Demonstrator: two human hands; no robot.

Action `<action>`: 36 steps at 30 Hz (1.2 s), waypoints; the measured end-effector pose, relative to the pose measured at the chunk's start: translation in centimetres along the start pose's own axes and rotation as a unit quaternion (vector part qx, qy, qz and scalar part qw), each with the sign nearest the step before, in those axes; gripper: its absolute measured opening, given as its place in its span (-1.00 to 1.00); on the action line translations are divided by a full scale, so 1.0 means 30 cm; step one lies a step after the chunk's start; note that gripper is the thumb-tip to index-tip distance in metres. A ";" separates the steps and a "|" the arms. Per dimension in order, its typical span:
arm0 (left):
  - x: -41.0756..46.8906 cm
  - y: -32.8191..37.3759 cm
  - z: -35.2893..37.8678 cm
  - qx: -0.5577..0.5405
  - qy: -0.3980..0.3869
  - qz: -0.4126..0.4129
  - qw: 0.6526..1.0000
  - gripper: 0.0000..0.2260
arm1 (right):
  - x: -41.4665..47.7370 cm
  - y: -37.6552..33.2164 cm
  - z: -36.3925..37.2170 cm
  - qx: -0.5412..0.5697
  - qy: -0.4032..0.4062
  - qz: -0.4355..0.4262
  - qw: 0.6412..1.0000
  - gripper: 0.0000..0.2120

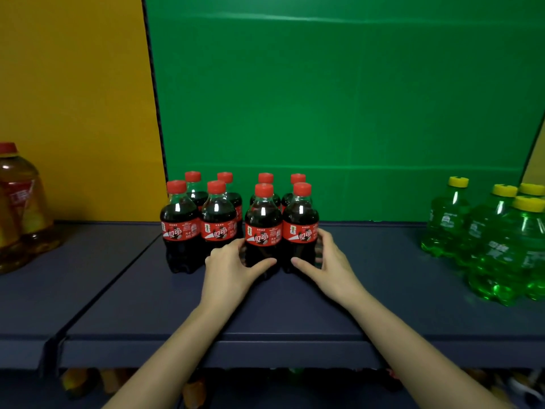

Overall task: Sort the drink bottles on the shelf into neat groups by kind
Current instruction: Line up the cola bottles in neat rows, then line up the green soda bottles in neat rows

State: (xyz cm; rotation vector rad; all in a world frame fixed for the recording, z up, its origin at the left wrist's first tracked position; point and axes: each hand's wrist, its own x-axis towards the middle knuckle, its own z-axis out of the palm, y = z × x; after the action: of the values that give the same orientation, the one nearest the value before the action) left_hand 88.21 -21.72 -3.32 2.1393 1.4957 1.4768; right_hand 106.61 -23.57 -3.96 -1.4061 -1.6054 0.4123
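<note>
Your left hand (233,261) curls round the lower body of the second-from-right front cola bottle (262,225), with the thumb lying across its front. Your right hand (327,258) wraps the front-right cola bottle (300,222) the same way, and those two bottles touch. They belong to the cola group (180,219), eight red-capped bottles in two rows on the dark blue shelf (118,290). Behind the cola group is the green back panel (324,98). Well to the right of the group stand four yellow-capped green soda bottles (448,219); well to its left, a cooking-oil jug (20,208).
</note>
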 end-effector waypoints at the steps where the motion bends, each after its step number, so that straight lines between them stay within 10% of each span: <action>1: 0.001 -0.001 0.001 0.005 0.002 0.003 1.000 -0.58 | 0.002 0.001 0.004 -0.001 0.003 -0.001 1.000 -0.30; 13: -0.023 0.002 -0.033 0.109 -0.002 0.027 0.994 -0.60 | -0.027 -0.023 -0.022 0.014 0.015 0.036 0.999 -0.37; 20: -0.107 0.080 -0.037 0.115 0.052 0.181 0.975 -0.86 | -0.176 0.020 -0.238 -0.037 0.192 -0.018 0.981 -0.77; 27: -0.098 0.309 0.160 -0.024 -0.135 0.230 0.964 -0.74 | -0.322 0.122 -0.575 -0.127 0.433 -0.014 0.892 -0.57; 36: 0.026 0.635 0.581 -0.099 -0.305 0.116 0.940 -0.50 | -0.352 0.296 -0.694 -0.117 0.298 0.009 0.947 -0.30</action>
State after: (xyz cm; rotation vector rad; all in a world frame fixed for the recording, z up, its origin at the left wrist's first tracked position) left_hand 113.78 -23.80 -0.43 2.3884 0.8653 0.8295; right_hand 127.61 -37.09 -4.41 -1.5350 -1.1637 -0.1963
